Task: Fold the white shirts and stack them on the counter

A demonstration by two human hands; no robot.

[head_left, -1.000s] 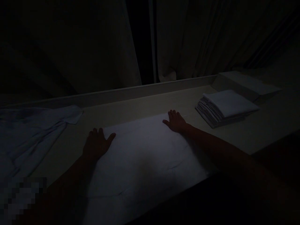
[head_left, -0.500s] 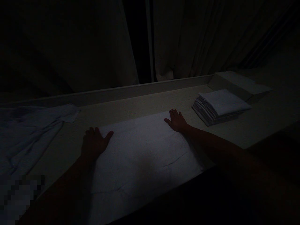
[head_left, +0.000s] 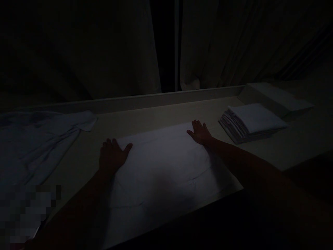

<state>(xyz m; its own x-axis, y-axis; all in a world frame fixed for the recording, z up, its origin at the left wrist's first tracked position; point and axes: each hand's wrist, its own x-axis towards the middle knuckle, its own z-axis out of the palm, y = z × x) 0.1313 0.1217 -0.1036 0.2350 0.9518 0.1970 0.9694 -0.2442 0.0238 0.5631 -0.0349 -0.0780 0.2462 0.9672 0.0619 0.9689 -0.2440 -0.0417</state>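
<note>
Pressing left hand (head_left: 112, 158) and right hand (head_left: 199, 132), fingers spread flat, gripping nothing, on white rectangular cloth (head_left: 161, 166); uneven pressure risks creasing between them.

Folded stack (head_left: 252, 121), crumpled cloth (head_left: 39, 142), dark curtains (head_left: 221, 45) behind.

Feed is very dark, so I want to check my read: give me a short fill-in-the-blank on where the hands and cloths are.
1. Both hands lie ____ on the spread white cloth.
2. The folded stack sits beside the ____ hand.
3. The crumpled cloth lies beyond the ____ hand.

Missing words: flat; right; left
</note>
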